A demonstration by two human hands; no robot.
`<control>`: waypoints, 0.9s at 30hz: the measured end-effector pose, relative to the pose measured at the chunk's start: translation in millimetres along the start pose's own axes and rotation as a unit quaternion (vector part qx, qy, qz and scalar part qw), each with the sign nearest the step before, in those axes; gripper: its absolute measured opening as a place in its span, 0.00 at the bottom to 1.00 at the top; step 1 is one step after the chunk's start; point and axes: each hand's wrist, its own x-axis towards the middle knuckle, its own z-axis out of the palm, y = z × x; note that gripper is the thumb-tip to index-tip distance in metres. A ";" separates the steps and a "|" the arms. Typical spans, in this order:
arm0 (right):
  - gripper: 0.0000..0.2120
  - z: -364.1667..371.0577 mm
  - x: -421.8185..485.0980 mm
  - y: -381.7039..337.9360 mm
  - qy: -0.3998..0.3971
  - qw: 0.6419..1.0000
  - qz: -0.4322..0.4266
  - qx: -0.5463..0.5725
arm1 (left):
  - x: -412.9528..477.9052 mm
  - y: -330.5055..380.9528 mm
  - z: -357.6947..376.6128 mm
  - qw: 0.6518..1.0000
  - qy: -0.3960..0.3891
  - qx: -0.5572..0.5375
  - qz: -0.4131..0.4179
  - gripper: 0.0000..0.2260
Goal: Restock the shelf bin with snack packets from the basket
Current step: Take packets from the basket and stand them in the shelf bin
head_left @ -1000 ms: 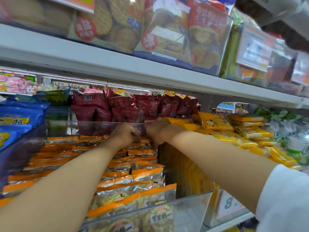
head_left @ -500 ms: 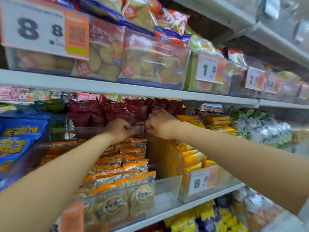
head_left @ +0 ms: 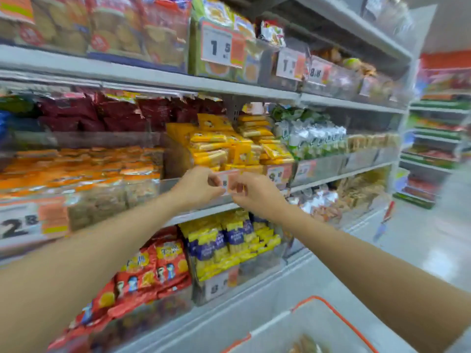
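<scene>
Centre frame: price label (head_left: 225, 181) is pinched at both edges by left hand (head_left: 197, 188) and right hand (head_left: 254, 192), on the clear shelf bin (head_left: 178, 159) front. It is best seated level and pressed flat. Basket (head_left: 339, 317) is noted lower right, snack packets (head_left: 304, 347) inside.

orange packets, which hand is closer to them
Left. The left hand is just right of the orange packets; the right hand is farther right, past the tag both pinch.

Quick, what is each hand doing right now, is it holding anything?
Left hand: fingers curled, pinches the left edge of a small price tag.
Right hand: fingers curled, pinches the right edge of the same price tag.
</scene>
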 end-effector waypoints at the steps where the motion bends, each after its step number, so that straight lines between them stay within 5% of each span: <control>1: 0.06 4.5 -19.5 11.9 -0.002 1.000 0.022 0.006 | -3.2 5.3 20.9 1.000 -0.015 -0.005 0.006 0.09; 13: 0.07 98.2 -254.2 134.9 -0.137 0.944 0.278 0.110 | -57.5 11.1 281.2 0.963 -0.246 -0.085 -0.073 0.06; 20: 0.11 181.9 -375.5 165.7 -0.272 0.871 0.385 0.139 | -128.8 -42.8 404.5 0.916 -0.316 -0.129 -0.211 0.05; 25: 0.03 239.7 -437.5 179.1 -0.354 0.817 0.434 0.137 | -171.4 -96.6 447.3 0.871 -0.328 -0.154 -0.331 0.07; 27: 0.08 263.4 -455.8 185.5 -0.406 0.783 0.454 0.124 | -175.4 -107.0 454.5 0.861 -0.337 -0.162 -0.343 0.07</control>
